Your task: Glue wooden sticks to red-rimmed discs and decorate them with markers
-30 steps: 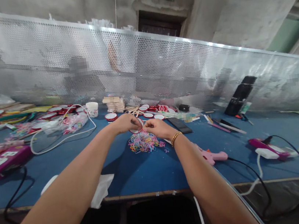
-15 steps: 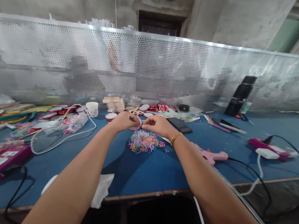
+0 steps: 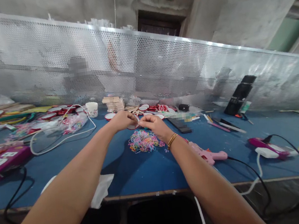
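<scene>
My left hand [image 3: 124, 120] is closed on a round white lid with a red rim [image 3: 133, 127], held tilted just above the blue table. Its fingers partly cover the lid. My right hand [image 3: 152, 123], a gold bracelet on its wrist, has thumb and forefinger pinched together at the lid's right edge. Whatever sits in that pinch is too small to make out. Below both hands lies a loose heap of small, thin pastel-coloured loops [image 3: 144, 141]. Beside my right forearm rests a pink glue gun [image 3: 211, 156], partly hidden by the arm.
Further red-rimmed lids [image 3: 110, 116], a stack of wooden pieces [image 3: 114, 104] and a paper cup [image 3: 92, 109] stand behind. A dark flat device [image 3: 180, 125] lies right of my hand. Purple power units [image 3: 5, 163] with cables lie left and right. A perforated metal screen [image 3: 158, 58] bounds the table's back.
My right hand has shifted slightly left, bringing its pinched fingers closer to the lid. The left hand and lid have moved slightly left. The heap looks the same.
</scene>
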### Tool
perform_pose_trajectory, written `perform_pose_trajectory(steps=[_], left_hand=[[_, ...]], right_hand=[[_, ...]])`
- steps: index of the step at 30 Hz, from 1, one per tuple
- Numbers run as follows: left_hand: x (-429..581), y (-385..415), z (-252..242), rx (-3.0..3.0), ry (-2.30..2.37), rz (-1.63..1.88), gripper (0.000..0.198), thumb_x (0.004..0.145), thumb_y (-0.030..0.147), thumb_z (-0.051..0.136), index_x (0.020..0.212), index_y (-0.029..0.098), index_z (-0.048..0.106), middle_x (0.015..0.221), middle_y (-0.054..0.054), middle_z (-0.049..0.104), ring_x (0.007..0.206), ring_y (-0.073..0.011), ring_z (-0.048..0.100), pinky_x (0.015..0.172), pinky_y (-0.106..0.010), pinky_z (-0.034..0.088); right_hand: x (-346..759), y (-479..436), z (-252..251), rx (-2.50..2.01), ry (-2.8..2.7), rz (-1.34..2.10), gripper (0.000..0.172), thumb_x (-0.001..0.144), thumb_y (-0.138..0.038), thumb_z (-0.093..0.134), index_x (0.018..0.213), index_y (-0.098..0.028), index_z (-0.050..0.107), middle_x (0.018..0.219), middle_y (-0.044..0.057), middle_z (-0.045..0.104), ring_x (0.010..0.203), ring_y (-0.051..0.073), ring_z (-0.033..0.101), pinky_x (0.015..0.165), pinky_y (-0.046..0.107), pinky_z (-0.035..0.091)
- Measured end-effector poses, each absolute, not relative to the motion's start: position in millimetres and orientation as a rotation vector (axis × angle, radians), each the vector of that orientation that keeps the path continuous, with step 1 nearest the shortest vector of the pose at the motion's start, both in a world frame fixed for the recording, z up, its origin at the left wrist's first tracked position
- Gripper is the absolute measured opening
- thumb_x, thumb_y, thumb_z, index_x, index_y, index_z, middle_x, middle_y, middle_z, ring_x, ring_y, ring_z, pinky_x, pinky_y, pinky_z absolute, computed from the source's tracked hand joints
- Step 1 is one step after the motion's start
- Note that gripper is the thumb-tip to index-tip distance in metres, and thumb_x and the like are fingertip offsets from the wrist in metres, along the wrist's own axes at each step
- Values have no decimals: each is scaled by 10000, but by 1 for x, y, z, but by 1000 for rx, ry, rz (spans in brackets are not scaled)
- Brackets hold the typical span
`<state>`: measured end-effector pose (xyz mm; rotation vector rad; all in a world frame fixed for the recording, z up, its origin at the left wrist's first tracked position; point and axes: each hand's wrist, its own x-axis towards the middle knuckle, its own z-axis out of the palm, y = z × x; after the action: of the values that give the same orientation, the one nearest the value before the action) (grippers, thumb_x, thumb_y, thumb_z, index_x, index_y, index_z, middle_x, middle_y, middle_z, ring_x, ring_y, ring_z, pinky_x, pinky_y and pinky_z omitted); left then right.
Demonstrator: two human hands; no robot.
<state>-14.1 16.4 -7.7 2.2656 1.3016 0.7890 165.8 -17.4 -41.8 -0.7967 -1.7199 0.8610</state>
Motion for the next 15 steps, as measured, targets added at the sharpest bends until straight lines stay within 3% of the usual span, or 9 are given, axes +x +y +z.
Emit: perform_pose_trajectory(steps=[7,11,15], left_hand=[[-14,13,-8,2139,1291,845,170,635,223,649,766,139,718,695,-17,667,669,-126,545,649,-253,413],[-13,10,-8,2006,1061,799,229,657,197,642,868,133,704,766,-43,682,699,-128,573,681,-266,442],[-15,13,-7,1973,1138,862,251,656,102,589,884,162,676,884,-42,682,734,-123,578,665,-251,453]], right_hand=[[164,-21,-42,-523,-1627,1143,177,793,-358,625,881,-207,648,798,-2,639,802,127,578,826,293,444],[166,-18,-43,-597,-1680,1067,363,805,-360,616,1145,-231,622,736,-25,605,679,103,557,760,291,487],[170,-15,-44,-702,-1734,840,593,767,-336,664,1330,-245,503,790,-24,618,609,91,557,651,264,500]])
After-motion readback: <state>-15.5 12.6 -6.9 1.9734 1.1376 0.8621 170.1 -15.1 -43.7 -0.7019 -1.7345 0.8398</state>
